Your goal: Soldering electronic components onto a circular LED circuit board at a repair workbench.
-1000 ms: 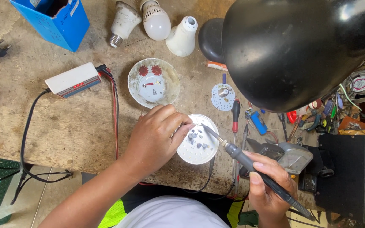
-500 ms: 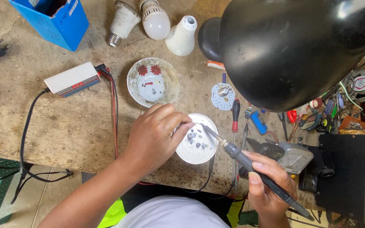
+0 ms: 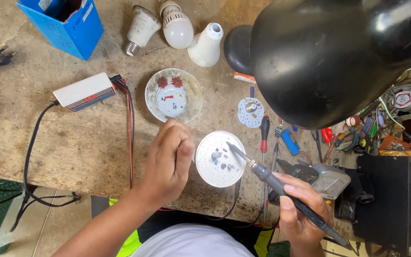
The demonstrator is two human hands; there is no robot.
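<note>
Round white circuit board (image 3: pixel 219 159) with small components at its centre, lying flat on the worn wooden bench (image 3: pixel 72 138) close to the near edge, between the two hands. Left hand (image 3: pixel 167 162), curled into a loose fist, rests at the board's left rim; its fingertips face away from the camera, so whether they pinch anything cannot be told. Right hand (image 3: pixel 298 212) is wrapped closed around the black handle of a soldering iron (image 3: pixel 281 188), whose metal tip lies over the board's middle, among the components; actual contact is too fine to make out. Just beyond the left hand stands a flowered saucer (image 3: pixel 173 95) holding a small white part. A smaller round board (image 3: pixel 250 112) and a red-handled screwdriver (image 3: pixel 264 133) lie just right of the work, and red leads (image 3: pixel 130 123) from a white tester box (image 3: pixel 84 91) run down the bench to the left. Open bench remains to the left of those leads. Three bulb housings (image 3: pixel 177 26) and a blue carton (image 3: pixel 65 24) line the far edge. A black lamp shade (image 3: pixel 338 57), near the lens, hides the upper right bench; the tool clutter (image 3: pixel 381 133) beyond it is partly cut off and indistinct.
</note>
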